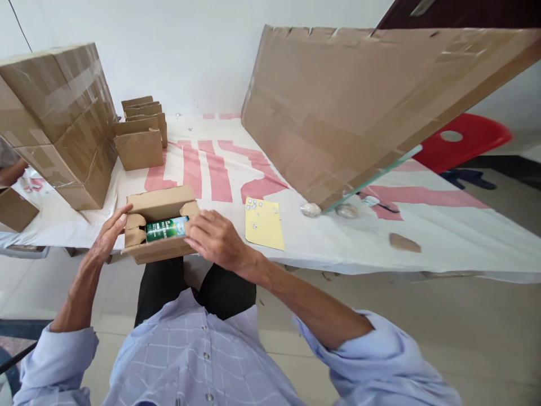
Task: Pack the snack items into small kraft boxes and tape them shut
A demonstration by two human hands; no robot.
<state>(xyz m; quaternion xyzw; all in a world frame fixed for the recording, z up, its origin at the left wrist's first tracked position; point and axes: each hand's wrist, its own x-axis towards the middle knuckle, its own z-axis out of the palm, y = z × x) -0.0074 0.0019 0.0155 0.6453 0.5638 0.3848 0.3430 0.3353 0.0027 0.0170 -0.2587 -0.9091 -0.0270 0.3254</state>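
A small open cardboard box [158, 252] sits at the table's front edge, its long lid flap raised at the back. Inside lies a green can [167, 229] on its side, with white lettering. My left hand [107, 232] grips the box's left end, fingertips at the back corner. At the right end, my right hand [217, 239] is closed with its fingers at the end flap, covering that corner. What exactly the right fingertips pinch is hidden.
Stacked taped cartons [63, 118] stand at left, with several open small boxes [141, 146] beside them. Right of my hands lies a yellow card [265, 225] with small stickers. A big cardboard sheet [338, 107] leans at right, near a red chair [460, 141]. Another person's arm [12, 172] shows far left.
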